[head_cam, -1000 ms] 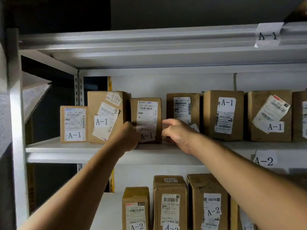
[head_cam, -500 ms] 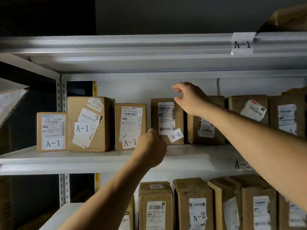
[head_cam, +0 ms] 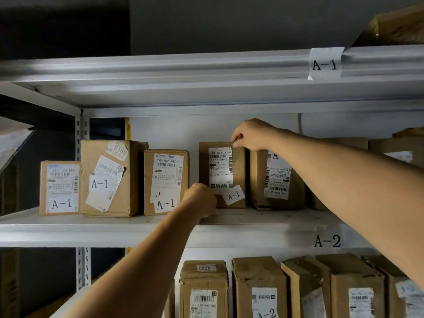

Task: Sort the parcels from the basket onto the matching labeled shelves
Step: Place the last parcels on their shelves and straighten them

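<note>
Both hands on one parcel point(head_cam: 226, 173): brown carton, fourth from the left end of the A-1 shelf point(head_cam: 263, 218), standing upright on the shelf board, white A-1 sticker point(head_cam: 233, 195) at its 5 o'clock corner. Right hand point(head_cam: 249, 134) is on the carton's top edge at 1 o'clock, fingers curled over it, gripping. Left hand point(head_cam: 202, 200) is at the carton's 7 o'clock corner, low against the front face, fingers curled; contact side is hidden behind the fist, so can't tell if it really grips. Carton with 159-159 label point(head_cam: 166, 182) sits at 9 o'clock of the held one with a gap between them. Another carton point(head_cam: 276, 180) is just beside it at 3 o'clock, partly behind the right forearm. A-2 shelf tag point(head_cam: 327, 241) is on the shelf's front rail at 5 o'clock; A-2 cartons point(head_cam: 259, 288) stand in the row below.
</note>
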